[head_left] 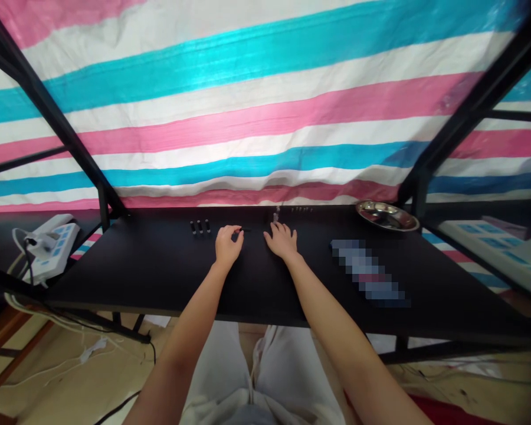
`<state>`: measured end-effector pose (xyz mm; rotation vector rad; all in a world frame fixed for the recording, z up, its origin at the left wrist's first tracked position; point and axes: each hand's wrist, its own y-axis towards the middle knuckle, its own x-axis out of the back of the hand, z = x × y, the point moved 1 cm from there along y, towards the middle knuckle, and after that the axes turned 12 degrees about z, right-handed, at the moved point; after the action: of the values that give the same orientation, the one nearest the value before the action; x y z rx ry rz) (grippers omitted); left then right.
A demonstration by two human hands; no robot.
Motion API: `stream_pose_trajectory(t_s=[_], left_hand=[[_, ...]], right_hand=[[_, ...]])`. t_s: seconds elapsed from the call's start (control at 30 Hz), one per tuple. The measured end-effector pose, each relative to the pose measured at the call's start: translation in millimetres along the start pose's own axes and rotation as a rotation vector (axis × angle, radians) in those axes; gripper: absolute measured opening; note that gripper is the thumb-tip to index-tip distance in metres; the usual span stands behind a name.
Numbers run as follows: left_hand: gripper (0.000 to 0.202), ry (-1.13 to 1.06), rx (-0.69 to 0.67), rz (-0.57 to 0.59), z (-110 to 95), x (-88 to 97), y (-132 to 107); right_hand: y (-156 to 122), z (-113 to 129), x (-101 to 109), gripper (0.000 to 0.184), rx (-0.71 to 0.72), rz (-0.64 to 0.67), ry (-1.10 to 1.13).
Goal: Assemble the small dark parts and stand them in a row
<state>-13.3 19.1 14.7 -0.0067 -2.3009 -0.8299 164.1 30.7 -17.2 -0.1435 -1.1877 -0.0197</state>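
My left hand (229, 245) is over the black table, its thumb and fingers curled around a thin dark piece (246, 229). A spot of red shows by the fingertips; the piece's kind is too small to tell. My right hand (283, 241) lies palm down with its fingers spread, holding nothing that I can see. Small clear objects (276, 216) are just beyond its fingertips. To the left of my left hand, three short black cylinders (199, 227) with light tops stand in a row.
The black tabletop (159, 271) runs across the view. Tiny pieces (301, 209) are lined up at its back edge. A shiny metal dish (387, 216) sits at the back right, with a blurred-out flat object (367, 273) nearer me. Power strips (55, 254) are on the neighbouring left table.
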Motion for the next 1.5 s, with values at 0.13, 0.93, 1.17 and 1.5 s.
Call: stream_pose_trajectory(t_s=[0.13, 0.93, 1.17, 1.5], left_hand=[[0.012, -0.126, 0.103, -0.027, 2.8, -1.5, 0.3], [0.023, -0.782, 0.447, -0.124, 21.4, -11.9, 4.4], [0.025, -0.755, 0.439, -0.097, 21.1, -11.7, 4.5], [0.027, -0.709, 0.433, -0.078, 23.3, -11.5, 4.6]], right_hand=[[-6.7, 6.1, -5.6, 0.045, 0.124, -0.04, 0.039], [-25.2, 29.0, 11.4, 0.019, 0.45, -0.423, 0.724], [-25.2, 29.8, 11.5, 0.02, 0.462, -0.36, 0.733], [-26.1, 30.8, 13.0, 0.019, 0.514, -0.322, 0.776]])
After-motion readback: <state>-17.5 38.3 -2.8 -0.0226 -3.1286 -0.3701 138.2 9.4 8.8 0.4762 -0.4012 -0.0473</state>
